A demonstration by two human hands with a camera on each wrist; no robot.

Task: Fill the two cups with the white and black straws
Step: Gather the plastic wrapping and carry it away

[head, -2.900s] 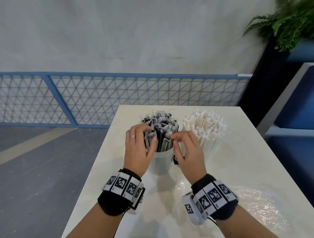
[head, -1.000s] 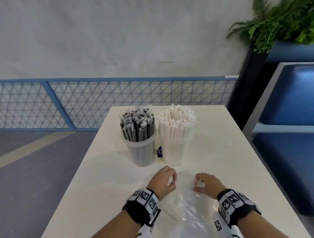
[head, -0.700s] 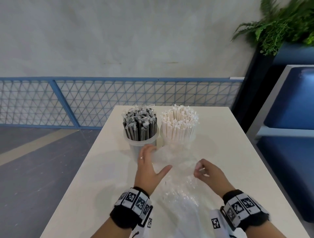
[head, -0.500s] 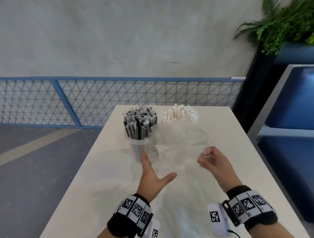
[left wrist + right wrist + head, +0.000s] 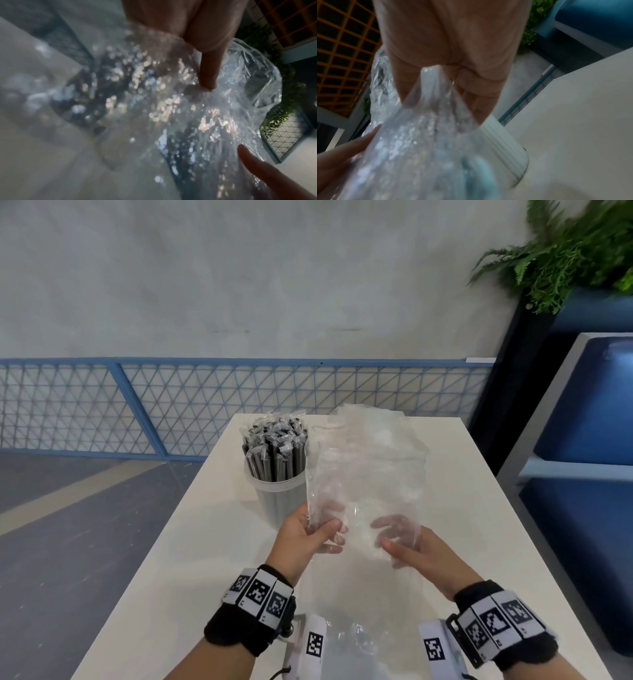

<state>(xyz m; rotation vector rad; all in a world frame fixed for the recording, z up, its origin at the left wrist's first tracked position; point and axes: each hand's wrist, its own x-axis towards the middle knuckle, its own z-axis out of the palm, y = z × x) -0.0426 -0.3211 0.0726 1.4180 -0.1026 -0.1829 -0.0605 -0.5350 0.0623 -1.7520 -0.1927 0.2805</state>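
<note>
A clear cup [image 5: 274, 501] packed with wrapped black straws [image 5: 274, 446] stands at the table's far middle. Both hands hold a clear plastic bag [image 5: 366, 467] upright above the table, just right of that cup. My left hand [image 5: 329, 532] pinches the bag's lower left edge, its thumb [image 5: 209, 75] pressing on the film. My right hand [image 5: 394, 534] grips the lower right, fingers behind the film and thumb in front. In the head view the bag hides the white straws. In the right wrist view they [image 5: 505, 142] show in their cup behind the bag [image 5: 419, 135].
The white table [image 5: 462, 508] has open surface on both sides of the cups. More crinkled clear plastic [image 5: 356, 642] lies near the front edge between my wrists. A blue mesh railing [image 5: 171, 405] runs behind the table. A blue bench [image 5: 582, 440] and a plant [image 5: 565, 251] stand to the right.
My hands left the black straws, dropped to the plastic bag on the table, took hold of it and raised it upright in front of the white straws.
</note>
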